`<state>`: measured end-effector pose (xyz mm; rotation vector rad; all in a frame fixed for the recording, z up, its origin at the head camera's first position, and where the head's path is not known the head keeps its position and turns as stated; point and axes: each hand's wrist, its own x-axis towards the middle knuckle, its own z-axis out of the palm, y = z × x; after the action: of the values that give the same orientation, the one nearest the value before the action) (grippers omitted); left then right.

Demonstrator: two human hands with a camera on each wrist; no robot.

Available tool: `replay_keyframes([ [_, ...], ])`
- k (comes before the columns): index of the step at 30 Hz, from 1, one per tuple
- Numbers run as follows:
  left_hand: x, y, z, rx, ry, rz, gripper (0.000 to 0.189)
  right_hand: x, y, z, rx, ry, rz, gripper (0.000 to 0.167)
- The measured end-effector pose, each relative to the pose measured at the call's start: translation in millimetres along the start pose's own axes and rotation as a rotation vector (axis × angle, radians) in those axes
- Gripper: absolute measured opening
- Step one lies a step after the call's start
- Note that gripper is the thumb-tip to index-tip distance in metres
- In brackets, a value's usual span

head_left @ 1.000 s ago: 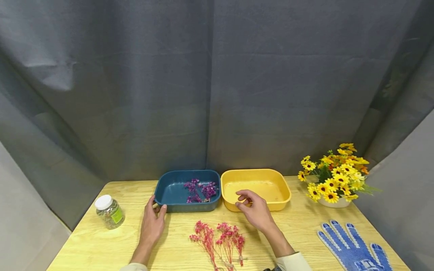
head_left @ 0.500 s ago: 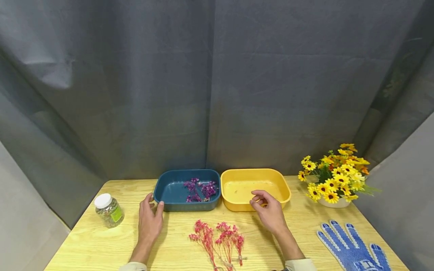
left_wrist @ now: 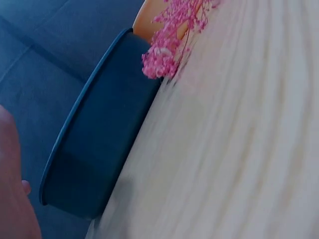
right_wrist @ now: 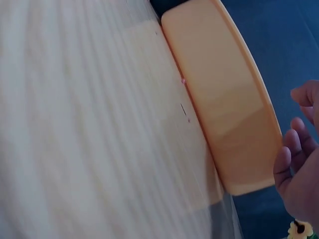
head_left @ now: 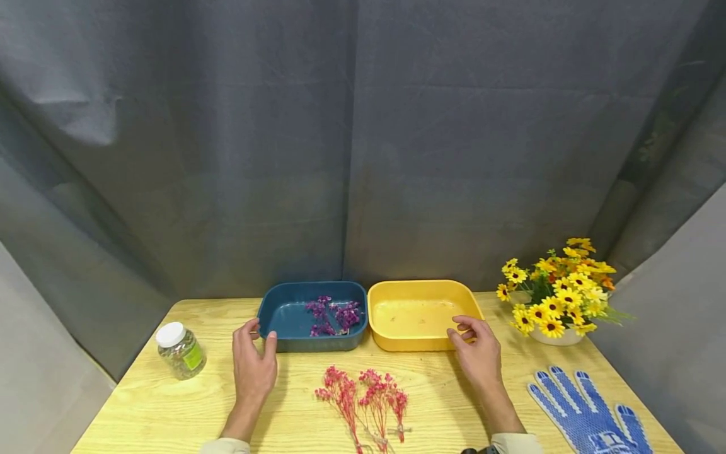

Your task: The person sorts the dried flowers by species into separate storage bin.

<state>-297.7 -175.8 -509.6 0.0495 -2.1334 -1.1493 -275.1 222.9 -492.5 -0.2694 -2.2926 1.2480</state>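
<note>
At the front left corner of the dark blue bin (head_left: 309, 343) is my left hand (head_left: 252, 366), thumb spread from the fingers, holding nothing. I cannot tell whether its fingertips touch the rim. Purple dried flowers (head_left: 334, 315) lie inside that bin, toward its right side. My right hand (head_left: 479, 353) hovers by the front right corner of the yellow bin (head_left: 405, 343), with loosely bent fingers and nothing in them. In the right wrist view its fingers (right_wrist: 282, 167) are close to the yellow rim. Pink dried flower bunches (head_left: 365, 403) lie on the table in front of the bins.
A clear jar (head_left: 181, 353) with a white lid stands at the left of the wooden table (head_left: 300, 416). To the right are a pot of yellow flowers (head_left: 558, 302) and a blue-and-white glove (head_left: 590, 413). A grey curtain (head_left: 351, 157) hangs right behind the bins.
My right hand has moved rightward along the front of the yellow bin to its right corner. The left hand has shifted only slightly, its thumb now off the bin's rim.
</note>
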Motion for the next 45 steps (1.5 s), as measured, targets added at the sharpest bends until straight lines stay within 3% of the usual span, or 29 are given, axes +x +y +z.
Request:
replay_keyframes([
  [5,-3.7,9.6,2.6,-0.032,-0.022,0.046,0.040,2.9,9,-5,-0.062,0.039,0.037,0.023],
  [9,-7.1,16.3,5.4,-0.050,-0.053,0.067,0.039,5.5,14,-7,-0.044,0.022,0.038,0.030],
  [24,-19.4,37.5,10.6,-0.091,-0.161,0.054,0.038,14.4,25,-18,-0.099,-0.214,0.099,0.075],
  [30,-31.6,48.1,15.7,-0.089,-0.279,0.060,0.038,15.1,28,-21,-0.023,-0.291,0.200,0.093],
  [37,-49.0,59.0,19.9,-0.062,-0.401,0.076,0.037,11.4,30,-22,0.000,-0.331,0.263,0.097],
  [45,-63.5,71.7,21.2,-0.008,-0.561,-0.037,0.037,11.9,32,-25,0.025,-0.323,0.283,0.095],
])
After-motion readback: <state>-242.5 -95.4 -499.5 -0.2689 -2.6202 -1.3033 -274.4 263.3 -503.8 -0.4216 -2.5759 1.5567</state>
